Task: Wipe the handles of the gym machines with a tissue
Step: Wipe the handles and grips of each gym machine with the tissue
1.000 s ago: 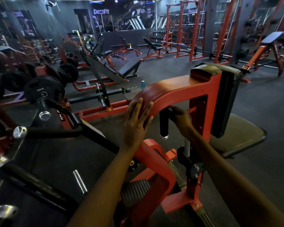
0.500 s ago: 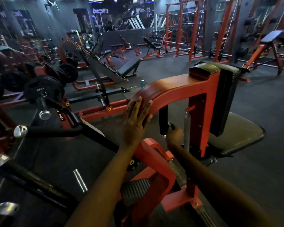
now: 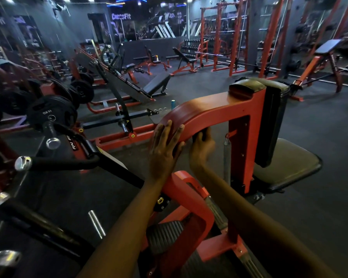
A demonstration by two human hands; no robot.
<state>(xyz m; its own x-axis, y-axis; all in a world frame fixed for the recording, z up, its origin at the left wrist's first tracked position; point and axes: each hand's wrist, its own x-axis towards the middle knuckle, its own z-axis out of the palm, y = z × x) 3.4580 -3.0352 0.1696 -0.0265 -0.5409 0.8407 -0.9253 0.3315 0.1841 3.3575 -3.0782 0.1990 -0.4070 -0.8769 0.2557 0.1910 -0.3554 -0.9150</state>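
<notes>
A red machine frame (image 3: 209,109) is seen filling the centre of the head view, its curved top arm running from 9 o'clock up to a black pad (image 3: 247,86) at 1 o'clock; a black seat (image 3: 289,167) is set at 3 o'clock of the frame's upright. The left forearm is extended from 6 o'clock, and the left hand (image 3: 165,149) is laid flat against the rounded end of the red arm, fingers straight and slightly spread, nothing held. The right forearm is brought in from 5 o'clock; the right hand (image 3: 202,146) is raised just under the curved arm, at 3 o'clock of the left hand, with fingers curled round the black handle (image 3: 197,137), of which only a short piece at the top is visible. The right hand is blurred; whether a tissue is held against the handle cannot be told. A plate-loaded lever with a black weight plate (image 3: 50,115) is noted at 9 o'clock, marked "15 KG". White lettering "RN F" is read on the black bar (image 3: 76,141) beside it, the rest being cut off. A lit sign (image 3: 121,16) reading "CrossFit" is recorded on the far wall at 12 o'clock.
</notes>
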